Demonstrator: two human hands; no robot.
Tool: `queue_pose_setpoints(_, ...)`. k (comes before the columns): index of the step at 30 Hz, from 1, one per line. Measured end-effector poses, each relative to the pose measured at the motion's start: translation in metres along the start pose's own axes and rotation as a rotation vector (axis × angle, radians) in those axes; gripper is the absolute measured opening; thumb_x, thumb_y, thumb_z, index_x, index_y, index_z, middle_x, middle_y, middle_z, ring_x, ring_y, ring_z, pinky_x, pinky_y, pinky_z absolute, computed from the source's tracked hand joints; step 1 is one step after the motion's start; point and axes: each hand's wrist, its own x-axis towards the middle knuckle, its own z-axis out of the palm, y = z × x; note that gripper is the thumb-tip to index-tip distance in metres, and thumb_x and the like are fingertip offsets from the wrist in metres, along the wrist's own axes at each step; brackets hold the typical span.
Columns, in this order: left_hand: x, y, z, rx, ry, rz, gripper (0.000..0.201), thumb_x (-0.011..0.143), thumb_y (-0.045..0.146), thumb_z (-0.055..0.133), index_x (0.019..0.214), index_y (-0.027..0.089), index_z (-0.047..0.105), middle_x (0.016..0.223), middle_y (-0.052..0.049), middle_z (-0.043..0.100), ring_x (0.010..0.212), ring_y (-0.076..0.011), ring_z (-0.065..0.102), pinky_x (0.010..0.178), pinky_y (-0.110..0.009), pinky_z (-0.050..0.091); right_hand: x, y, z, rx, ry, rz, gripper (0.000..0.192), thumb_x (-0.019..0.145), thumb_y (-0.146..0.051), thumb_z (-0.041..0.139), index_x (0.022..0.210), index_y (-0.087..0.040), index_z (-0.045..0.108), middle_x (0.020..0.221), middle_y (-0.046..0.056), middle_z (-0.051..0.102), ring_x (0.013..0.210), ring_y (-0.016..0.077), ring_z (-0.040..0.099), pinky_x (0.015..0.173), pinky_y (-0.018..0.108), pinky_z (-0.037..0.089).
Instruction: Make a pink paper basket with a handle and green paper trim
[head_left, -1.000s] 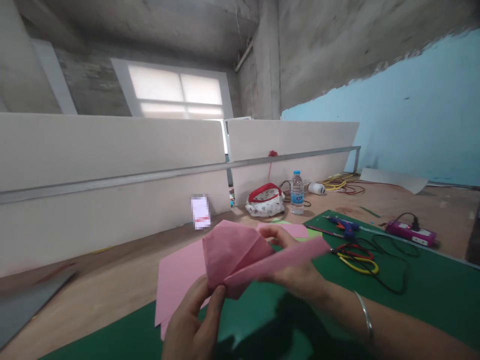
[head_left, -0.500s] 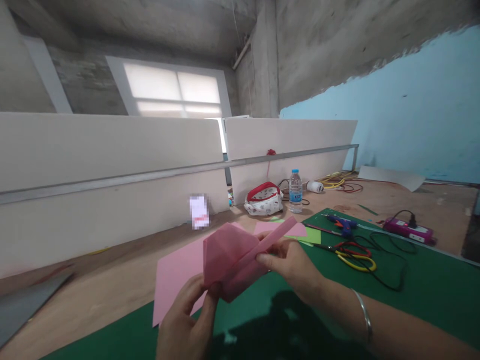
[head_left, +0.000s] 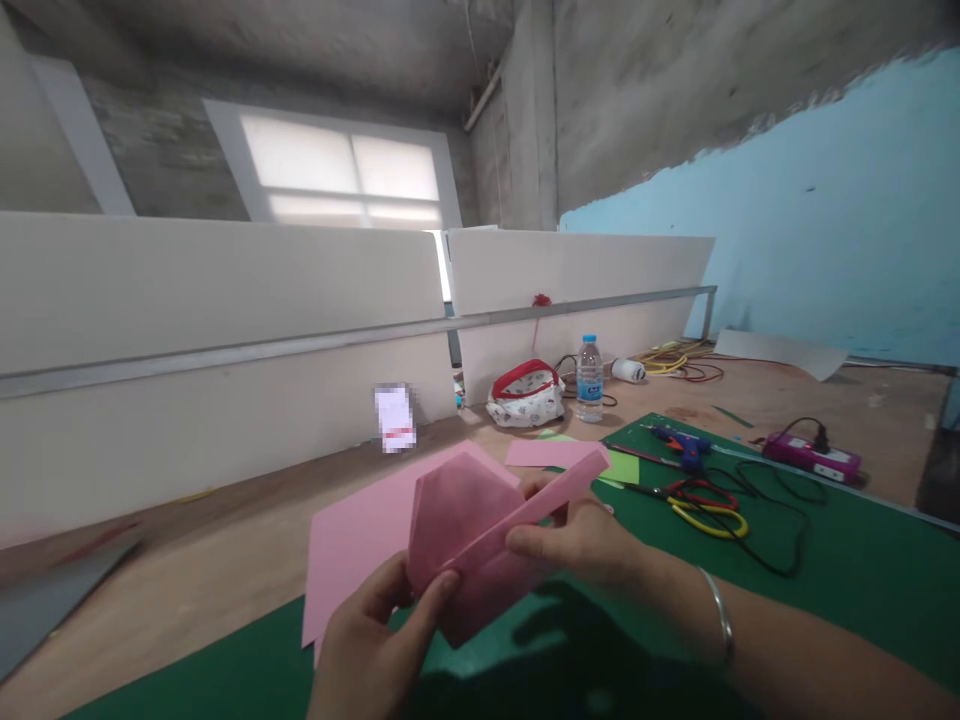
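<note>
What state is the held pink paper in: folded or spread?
Folded. The pink paper shows a front layer overlapping a back panel, between the left hand and right hand. Crease sharpness: cannot tell.

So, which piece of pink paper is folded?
The folded paper held by the left hand and right hand; the sheets behind it and the pink piece overlapping the green paper lie flat.

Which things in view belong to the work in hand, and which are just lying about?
Likely part of the work:
folded pink paper, held by left hand and right hand
pink sheets
green mat
perhaps scissors, glue gun, both untouched

Likely just lying about:
bottle
pouch
curled white sheet
</note>
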Motion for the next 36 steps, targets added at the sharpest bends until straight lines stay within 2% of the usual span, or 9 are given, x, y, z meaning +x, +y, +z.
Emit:
queue_pose_setpoints(3, -0.002, 0.006, 0.001, -0.084, 0.003, -0.034, 0.033, 0.07, 0.055, 0.07, 0.078, 0.022, 0.07, 0.068, 0.002, 0.069, 0.081, -0.025, 0.067, 0.071, -0.029, 0.05, -0.001, -0.002, 0.0, 0.022, -0.052, 0.018, 0.018, 0.063, -0.022, 0.076, 0.076, -0.017, 0.065, 0.078, 0.0, 0.064, 0.074, 0.0148, 0.06, 0.064, 0.023, 0.05)
queue_pose_setpoints(7, -0.003, 0.009, 0.001, -0.203, -0.014, -0.011, 0.032, 0.071, 0.049, 0.072, 0.089, 0.022, 0.071, 0.084, 0.0, 0.075, 0.084, -0.0242, 0.068, 0.074, -0.029, 0.052, -0.002, 0.004, -0.002, 0.089, -0.262, -0.003, 0.031, 0.061, -0.025, 0.081, 0.09, -0.018, 0.071, 0.085, 0.002, 0.068, 0.074, 0.0156, 0.064, 0.06, 0.023, 0.053)
queue_pose_setpoints(11, -0.004, 0.008, 0.001, -0.224, -0.055, -0.045, 0.033, 0.072, 0.048, 0.073, 0.094, 0.023, 0.07, 0.086, 0.0, 0.075, 0.084, -0.0242, 0.067, 0.072, -0.03, 0.054, -0.004, 0.012, -0.002, 0.108, -0.355, 0.045, 0.015, 0.07, -0.029, 0.078, 0.08, -0.018, 0.073, 0.069, -0.002, 0.066, 0.059, 0.0135, 0.063, 0.053, 0.023, 0.053)
queue_pose_setpoints(20, -0.001, 0.006, -0.002, -0.153, -0.042, 0.04, 0.028, 0.08, 0.045, 0.066, 0.096, 0.022, 0.067, 0.087, 0.002, 0.075, 0.081, -0.0201, 0.067, 0.072, -0.026, 0.051, 0.003, -0.003, -0.002, -0.164, -0.25, -0.266, 0.019, 0.084, -0.037, 0.067, 0.082, -0.019, 0.074, 0.092, 0.006, 0.07, 0.096, 0.0217, 0.066, 0.09, 0.039, 0.054)
queue_pose_setpoints(24, 0.0, 0.0, -0.006, -0.046, 0.045, 0.08, 0.031, 0.08, 0.049, 0.064, 0.095, 0.022, 0.067, 0.084, 0.001, 0.074, 0.077, -0.021, 0.067, 0.066, -0.026, 0.052, 0.0, 0.002, -0.002, -0.287, -0.18, -0.345, 0.021, 0.074, -0.039, 0.078, 0.086, -0.022, 0.075, 0.099, 0.006, 0.072, 0.116, 0.0263, 0.057, 0.106, 0.049, 0.041)
queue_pose_setpoints(29, 0.004, -0.002, -0.003, -0.021, 0.055, 0.075, 0.033, 0.078, 0.049, 0.063, 0.094, 0.02, 0.065, 0.085, -0.002, 0.075, 0.079, -0.0245, 0.069, 0.065, -0.03, 0.054, -0.002, 0.009, -0.003, -0.29, -0.006, -0.315, 0.011, 0.08, -0.028, 0.072, 0.089, -0.022, 0.074, 0.104, 0.007, 0.072, 0.11, 0.0246, 0.062, 0.101, 0.049, 0.045)
queue_pose_setpoints(32, 0.007, 0.003, -0.004, -0.019, 0.089, 0.08, 0.046, 0.076, 0.047, 0.065, 0.112, 0.02, 0.057, 0.108, -0.008, 0.071, 0.096, -0.0282, 0.068, 0.081, -0.039, 0.055, 0.001, 0.013, -0.002, -0.249, 0.071, -0.319, 0.005, 0.08, -0.023, 0.07, 0.084, -0.021, 0.073, 0.095, 0.006, 0.073, 0.103, 0.0235, 0.065, 0.095, 0.046, 0.049)
queue_pose_setpoints(34, 0.006, 0.011, -0.01, 0.13, 0.207, 0.216, 0.061, 0.075, 0.048, 0.067, 0.127, 0.022, 0.048, 0.128, -0.011, 0.061, 0.112, -0.0316, 0.06, 0.095, -0.047, 0.048, 0.002, 0.013, -0.001, -0.266, 0.063, -0.401, 0.005, 0.082, -0.021, 0.069, 0.084, -0.02, 0.073, 0.09, 0.006, 0.073, 0.096, 0.0216, 0.066, 0.092, 0.043, 0.05)
queue_pose_setpoints(36, 0.002, 0.022, -0.017, 0.454, 0.337, 0.534, 0.069, 0.076, 0.051, 0.066, 0.135, 0.02, 0.045, 0.135, -0.014, 0.055, 0.123, -0.0363, 0.051, 0.103, -0.054, 0.039, 0.001, 0.011, 0.003, -0.312, 0.034, -0.539, 0.004, 0.083, -0.023, 0.07, 0.084, -0.019, 0.073, 0.088, 0.005, 0.073, 0.091, 0.0198, 0.066, 0.091, 0.042, 0.05)
